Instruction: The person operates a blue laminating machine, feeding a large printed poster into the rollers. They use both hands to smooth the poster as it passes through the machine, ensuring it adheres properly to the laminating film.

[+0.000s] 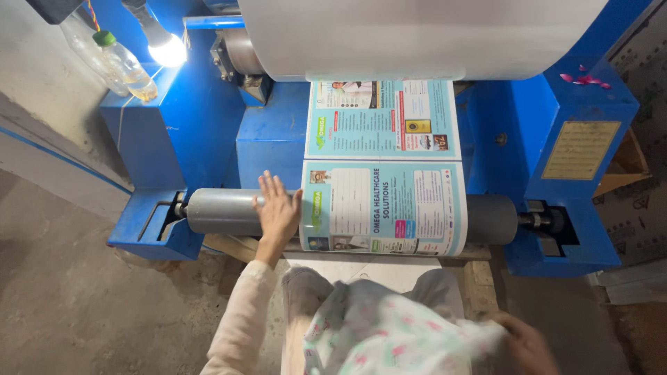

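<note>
My left hand (277, 210) lies flat with spread fingers on the grey roller (219, 211) of a blue machine (194, 132), right at the left edge of the printed light-blue sheet (384, 177) that runs over the roller. My right hand (524, 340) is low at the bottom right, blurred, touching the floral cloth (389, 337) on my lap; whether it grips the cloth is unclear. A large white paper roll (417, 35) sits above the sheet.
A lit bulb (167, 48) and a plastic bottle (125, 66) with a green cap sit at the upper left of the machine. A brass-coloured plate (580, 149) is on the right housing. Concrete floor (76, 298) lies to the left, boards under the roller.
</note>
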